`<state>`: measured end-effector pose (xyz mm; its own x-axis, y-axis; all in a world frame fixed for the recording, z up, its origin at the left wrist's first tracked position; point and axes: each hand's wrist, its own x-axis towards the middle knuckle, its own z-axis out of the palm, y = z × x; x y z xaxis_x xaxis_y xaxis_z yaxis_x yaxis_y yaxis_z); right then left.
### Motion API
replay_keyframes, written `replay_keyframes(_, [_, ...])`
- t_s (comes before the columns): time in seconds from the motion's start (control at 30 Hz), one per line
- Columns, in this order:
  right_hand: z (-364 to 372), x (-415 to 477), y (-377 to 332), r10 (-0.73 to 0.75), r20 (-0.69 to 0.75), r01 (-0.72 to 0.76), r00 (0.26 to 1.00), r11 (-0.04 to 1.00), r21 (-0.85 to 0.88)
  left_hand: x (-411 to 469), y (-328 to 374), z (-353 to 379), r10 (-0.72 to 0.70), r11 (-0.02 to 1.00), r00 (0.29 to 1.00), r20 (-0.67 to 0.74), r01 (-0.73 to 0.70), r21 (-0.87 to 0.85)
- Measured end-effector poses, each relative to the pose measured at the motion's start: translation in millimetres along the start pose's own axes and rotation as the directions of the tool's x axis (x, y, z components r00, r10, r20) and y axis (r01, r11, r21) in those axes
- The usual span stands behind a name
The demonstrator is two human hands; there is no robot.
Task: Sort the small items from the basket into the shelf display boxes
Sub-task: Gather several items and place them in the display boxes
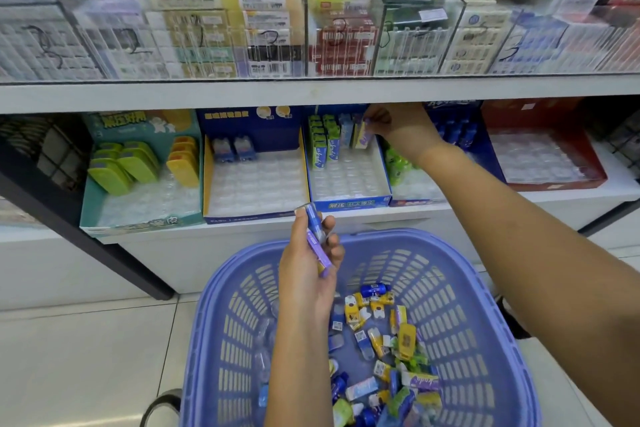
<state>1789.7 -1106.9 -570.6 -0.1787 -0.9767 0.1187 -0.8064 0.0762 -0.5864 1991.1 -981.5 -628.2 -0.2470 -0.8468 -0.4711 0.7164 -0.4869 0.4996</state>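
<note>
A purple packet (pixel 363 134) is being pinched into the centre box (pixel 349 199) by the right hand (pixel 398 128) (more are being clutched in the left hand (pixel 308 274)), so seating it upright is probably next.

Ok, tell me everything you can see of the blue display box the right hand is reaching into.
The blue box is open-topped cardboard, sitting on the lower shelf between two other display boxes. A clear moulded tray lines it, mostly bare. Green packs and a few pale ones stand upright in rows at the back. The right hand is at its back right, holding a purple pack there. White print runs along the front lip.
</note>
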Motion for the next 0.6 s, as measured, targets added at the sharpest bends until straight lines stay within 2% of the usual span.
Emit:
replay_keyframes(0.23, [-3.6,14.4,4.5,-0.024,0.151,0.027,0.988,0.999,-0.021,3.5,0.2,-1.3,-0.042,0.997,0.999,0.029,0.039,0.068])
replay_keyframes(0.37, [1.2,17.4,5.4,-0.007,0.109,0.019,0.994,0.993,-0.112,4.1,0.6,-3.4,-0.033,0.999,0.999,0.041,0.032,0.009])
replay_keyframes(0.47, [5.4,18.6,-2.7,0.01,0.136,0.018,0.991,0.978,-0.209,4.3,2.2,-3.4,-0.035,0.999,0.998,0.046,0.037,-0.04])
replay_keyframes(0.6, [2.4,6.5,-16.0,-0.004,0.112,0.037,0.994,0.954,-0.298,-0.3,3.5,-0.4,-0.041,0.998,0.998,0.042,0.042,-0.037])
